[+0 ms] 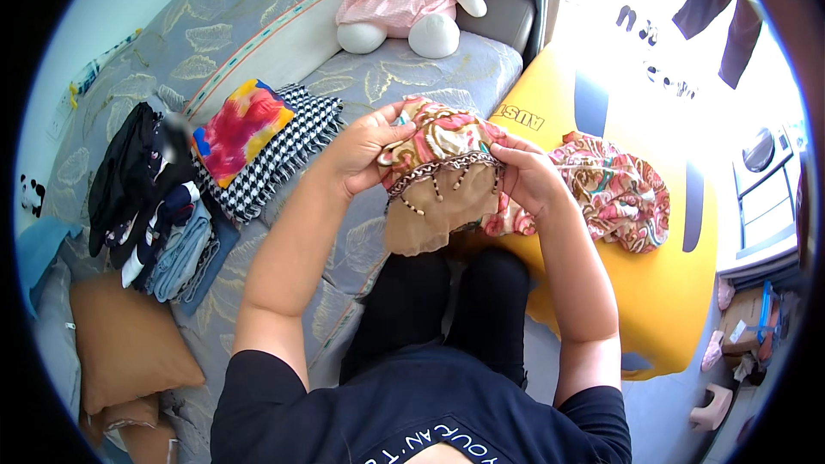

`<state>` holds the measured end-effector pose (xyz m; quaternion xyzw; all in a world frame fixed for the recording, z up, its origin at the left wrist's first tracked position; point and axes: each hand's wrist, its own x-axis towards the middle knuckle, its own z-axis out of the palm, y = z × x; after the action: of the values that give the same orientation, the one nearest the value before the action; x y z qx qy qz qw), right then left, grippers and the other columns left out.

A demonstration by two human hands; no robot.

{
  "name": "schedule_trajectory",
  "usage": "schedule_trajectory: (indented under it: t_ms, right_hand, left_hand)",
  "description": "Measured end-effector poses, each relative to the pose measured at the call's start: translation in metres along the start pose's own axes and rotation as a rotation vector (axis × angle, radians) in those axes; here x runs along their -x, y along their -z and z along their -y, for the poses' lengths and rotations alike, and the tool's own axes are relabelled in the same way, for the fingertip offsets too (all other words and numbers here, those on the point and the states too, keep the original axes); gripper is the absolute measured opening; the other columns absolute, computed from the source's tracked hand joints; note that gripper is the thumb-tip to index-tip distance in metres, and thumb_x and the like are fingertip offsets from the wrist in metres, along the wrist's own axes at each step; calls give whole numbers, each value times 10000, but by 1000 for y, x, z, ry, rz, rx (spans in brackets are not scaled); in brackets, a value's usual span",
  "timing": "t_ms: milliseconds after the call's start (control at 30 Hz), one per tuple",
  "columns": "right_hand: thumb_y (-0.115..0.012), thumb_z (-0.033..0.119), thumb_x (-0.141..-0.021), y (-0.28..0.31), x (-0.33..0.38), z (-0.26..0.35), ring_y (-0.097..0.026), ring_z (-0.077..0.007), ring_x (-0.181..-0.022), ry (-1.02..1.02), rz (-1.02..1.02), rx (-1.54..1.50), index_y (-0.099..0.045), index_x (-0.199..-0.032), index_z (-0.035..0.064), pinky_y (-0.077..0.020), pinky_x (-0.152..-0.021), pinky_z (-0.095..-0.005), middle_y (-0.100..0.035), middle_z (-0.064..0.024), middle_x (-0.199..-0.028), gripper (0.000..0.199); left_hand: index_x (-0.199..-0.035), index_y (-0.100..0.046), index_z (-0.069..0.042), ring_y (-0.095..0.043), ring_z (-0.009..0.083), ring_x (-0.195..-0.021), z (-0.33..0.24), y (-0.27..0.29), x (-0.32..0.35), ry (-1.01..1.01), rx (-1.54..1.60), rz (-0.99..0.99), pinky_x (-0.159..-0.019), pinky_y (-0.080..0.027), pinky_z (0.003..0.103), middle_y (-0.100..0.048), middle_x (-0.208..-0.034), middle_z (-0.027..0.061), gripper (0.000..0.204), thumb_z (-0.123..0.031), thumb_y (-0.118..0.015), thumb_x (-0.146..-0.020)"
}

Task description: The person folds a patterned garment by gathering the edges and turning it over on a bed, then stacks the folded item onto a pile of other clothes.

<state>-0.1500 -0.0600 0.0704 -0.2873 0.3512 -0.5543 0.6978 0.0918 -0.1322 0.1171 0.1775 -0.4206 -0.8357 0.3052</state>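
Observation:
A pink, cream and brown paisley garment (pixel 447 133) is stretched between my two hands above my lap. It has a braided trim with short strings of beads, and a sheer tan layer (pixel 425 223) hangs below that trim. My left hand (pixel 371 148) pinches its left side, thumb on top. On the other side my right hand (pixel 528 176) grips the edge near the trim. More of the same paisley cloth (pixel 614 193) lies bunched over the yellow cover to the right; whether it joins the held part is hidden behind my right hand and forearm.
On the grey leaf-patterned bed (pixel 284 249) are a bright red-and-yellow folded cloth (pixel 245 131), a houndstooth scarf (pixel 296 133), folded jeans (pixel 180 249) and dark clothes (pixel 129 172). Brown cushions (pixel 129 335) lie near left. A large plush toy (pixel 408 9) sits at the back beside the yellow-covered surface (pixel 636 292).

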Motion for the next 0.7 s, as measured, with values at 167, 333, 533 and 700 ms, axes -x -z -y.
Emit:
schedule_trajectory:
  t_ms: [167, 333, 533, 700]
  right_hand:
    - [-665, 321, -872, -40, 15, 0, -456, -212, -1240, 135, -97, 460, -312, -1422, -31, -335, -1053, -336, -495, -146, -1322, 742]
    - [-679, 242, -872, -43, 3, -14, -551, -192, -1093, 275, -10, 473, -359, -1363, -45, -452, -925, -302, -555, -143, -1200, 653]
    - [-594, 154, -927, -42, 15, -5, -627, -144, -896, 87, -20, 127, -546, -1133, -22, -529, -805, -295, -628, -89, -1022, 275]
    - [-470, 248, -986, -47, 13, -10, -615, -236, -1031, 4, -100, -21, -506, -1232, -20, -504, -905, -380, -602, -162, -1155, 366]
  left_hand:
    - [-1130, -455, -29, -626, 180, -856, 9, -9, -11, -24, 58, -130, -765, -536, 318, -581, -1057, 107, 180, -42, -476, -951]
    - [-1202, -416, -58, -597, 254, -1053, 10, -31, -26, 36, 72, 24, -882, -508, 426, -575, -1144, 147, 307, -187, -534, -949]
    - [-1282, -339, -66, -570, 292, -1107, 8, -27, -26, 8, -18, 9, -912, -496, 469, -529, -1220, 167, 474, -284, -575, -933]
    - [-1250, -391, -74, -590, 261, -1053, 14, -15, -17, -31, -37, -80, -894, -507, 434, -547, -1186, 147, 440, -273, -601, -918]
